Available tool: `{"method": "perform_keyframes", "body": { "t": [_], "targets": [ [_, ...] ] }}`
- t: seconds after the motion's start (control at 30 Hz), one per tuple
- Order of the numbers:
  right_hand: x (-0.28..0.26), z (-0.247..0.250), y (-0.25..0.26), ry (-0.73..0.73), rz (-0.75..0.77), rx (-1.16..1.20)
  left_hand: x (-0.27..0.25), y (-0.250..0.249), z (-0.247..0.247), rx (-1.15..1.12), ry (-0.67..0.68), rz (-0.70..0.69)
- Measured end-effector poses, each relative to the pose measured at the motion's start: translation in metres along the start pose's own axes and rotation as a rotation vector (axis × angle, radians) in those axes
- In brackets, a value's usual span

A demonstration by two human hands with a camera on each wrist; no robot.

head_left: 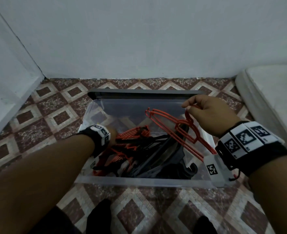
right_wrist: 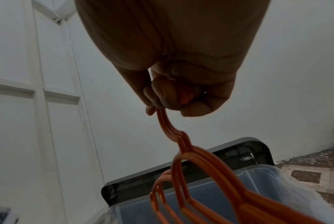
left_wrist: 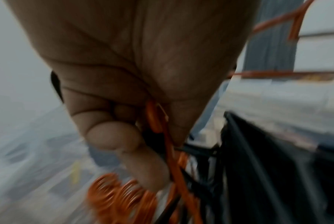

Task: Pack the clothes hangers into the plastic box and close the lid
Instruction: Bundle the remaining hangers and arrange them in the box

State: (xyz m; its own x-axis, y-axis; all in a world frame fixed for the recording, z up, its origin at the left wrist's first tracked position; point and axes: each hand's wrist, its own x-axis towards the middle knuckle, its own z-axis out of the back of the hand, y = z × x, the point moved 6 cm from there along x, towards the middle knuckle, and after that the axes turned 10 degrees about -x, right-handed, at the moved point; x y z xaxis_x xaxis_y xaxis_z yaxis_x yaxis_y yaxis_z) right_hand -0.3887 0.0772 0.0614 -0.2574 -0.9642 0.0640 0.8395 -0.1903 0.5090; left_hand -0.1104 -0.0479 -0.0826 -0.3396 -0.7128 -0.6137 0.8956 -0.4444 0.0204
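1. At far left, a white panelled door [head_left: 7, 68] meets the pale wall [head_left: 139, 39]; the patterned tile floor [head_left: 43, 105] runs below both.
2. The left hand [head_left: 111, 135], wrist strapped with a marker-printed band [head_left: 100, 133], reaches into the left side of the clear plastic box [head_left: 144, 180]; in the left wrist view its fingers [left_wrist: 112, 136] curl round orange hanger wire [left_wrist: 156, 119], gripping it against the palm; the picture there is blurred.
3. In the box lies a tangled pile of orange hangers [head_left: 131, 134] at left and black hangers [head_left: 158, 159] at centre and right; the box stands on the floor, its dark grey lid [head_left: 144, 94] open and upright along the far rim.
4. The right hand [head_left: 208, 114], over the box's far right corner, pinches the hooks of a pair of orange hangers [head_left: 178, 127] between thumb and curled fingers [right_wrist: 162, 94]; the pair slants across the box above the pile.
5. At far right, a white mattress [head_left: 271, 92] lies beside the box.
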Motion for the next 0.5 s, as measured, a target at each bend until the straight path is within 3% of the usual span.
{"method": "perform_keyframes", "body": {
  "t": [0.17, 0.33, 0.4, 0.5],
  "targets": [
    [0.001, 0.002, 0.003, -0.027, -0.02, -0.003, -0.028, -0.057, 0.039, -0.127, -0.089, -0.164],
    [-0.003, 0.007, -0.005, -0.092, -0.057, -0.004, -0.048, -0.07, 0.046, -0.15, -0.104, -0.158],
    [-0.004, 0.007, -0.009, -0.089, -0.069, -0.009, -0.06, -0.068, 0.069, -0.086, -0.206, -0.214],
    [-0.004, 0.005, -0.014, -0.073, -0.095, -0.024, -0.079, -0.051, 0.116, -0.179, -0.509, -0.265]
  ]
}}
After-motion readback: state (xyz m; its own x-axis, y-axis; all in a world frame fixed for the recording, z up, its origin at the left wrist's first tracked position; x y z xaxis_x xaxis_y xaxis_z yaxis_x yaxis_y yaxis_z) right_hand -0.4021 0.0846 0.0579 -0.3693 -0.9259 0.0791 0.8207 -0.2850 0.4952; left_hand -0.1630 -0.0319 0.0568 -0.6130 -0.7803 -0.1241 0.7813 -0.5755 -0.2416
